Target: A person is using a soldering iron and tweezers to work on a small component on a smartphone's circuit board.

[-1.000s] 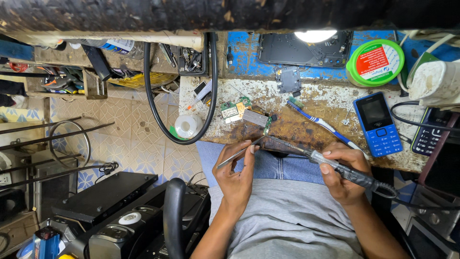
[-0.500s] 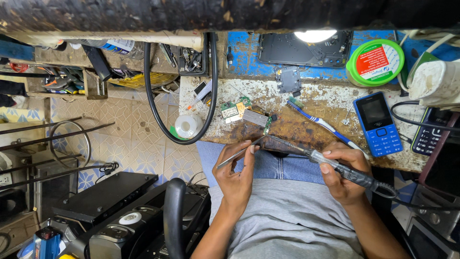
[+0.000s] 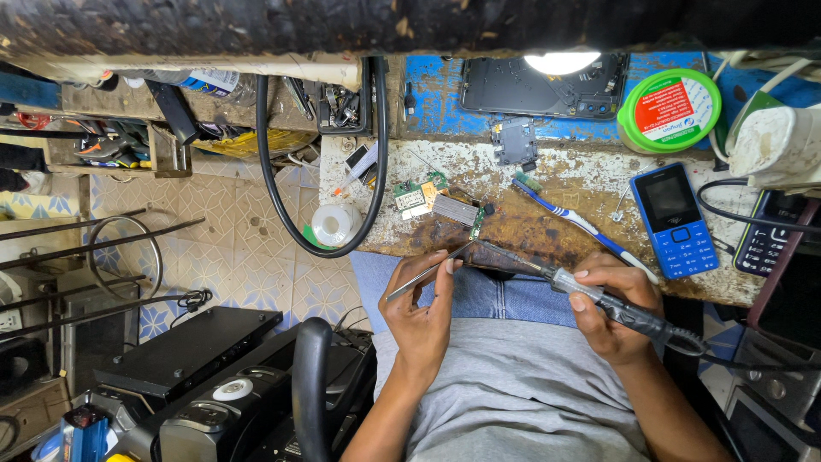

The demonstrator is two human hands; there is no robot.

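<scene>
Soldering iron (image 3: 599,295) gripped in clenched right hand (image 3: 611,308), tip aimed toward 10 o'clock at a small circuit board (image 3: 475,224) on the worn workbench (image 3: 547,171). Tweezers (image 3: 428,272) pinched between fingers of left hand (image 3: 421,312), points meeting the iron's tip just beside the board's edge. Blue-and-white toothbrush (image 3: 581,224) at 12 o'clock from the right hand. Blue keypad phone (image 3: 674,221) at 2 o'clock. Round green tin (image 3: 669,111) farther up. White tape roll (image 3: 335,224) at 10 o'clock from the left hand.
</scene>
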